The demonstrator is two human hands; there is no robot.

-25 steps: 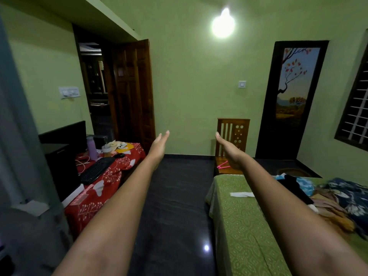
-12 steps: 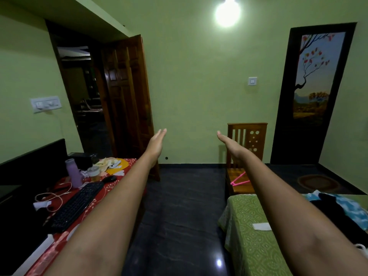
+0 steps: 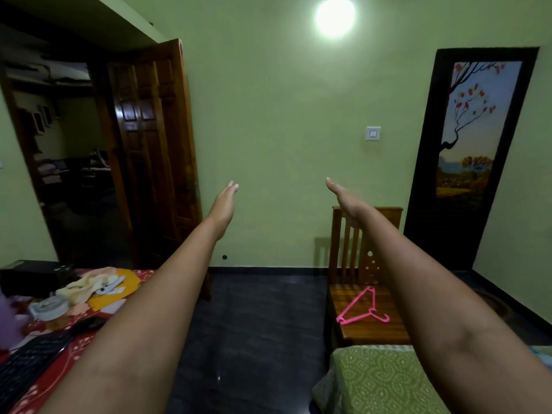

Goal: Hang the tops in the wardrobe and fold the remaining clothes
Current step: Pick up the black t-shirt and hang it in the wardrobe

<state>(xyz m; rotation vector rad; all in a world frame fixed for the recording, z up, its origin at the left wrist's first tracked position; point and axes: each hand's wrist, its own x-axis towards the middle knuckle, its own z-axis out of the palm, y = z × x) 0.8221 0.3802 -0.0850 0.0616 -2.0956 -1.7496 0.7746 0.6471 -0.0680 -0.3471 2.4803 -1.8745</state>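
1. Left hand [image 3: 224,204] and right hand [image 3: 346,198]: both hands extended above the wooden chair [image 3: 366,294], fingers straight, holding nothing.
2. Pink hanger [image 3: 360,307]: flat on the chair seat.
3. Bed [image 3: 379,380]: just in front of the chair.
4. Worktop [image 3: 62,354]: left of the chair, carrying a keyboard [image 3: 27,363].

Light: one glaring bulb [image 3: 335,16] above both hands.
Room: dim, green-cast.
Edges: bent by wide-angle lens.
Focus: soft throughout.

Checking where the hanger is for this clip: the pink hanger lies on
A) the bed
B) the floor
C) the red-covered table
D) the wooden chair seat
D: the pink hanger lies flat on the wooden chair seat, beyond the green bed, untouched by either hand.
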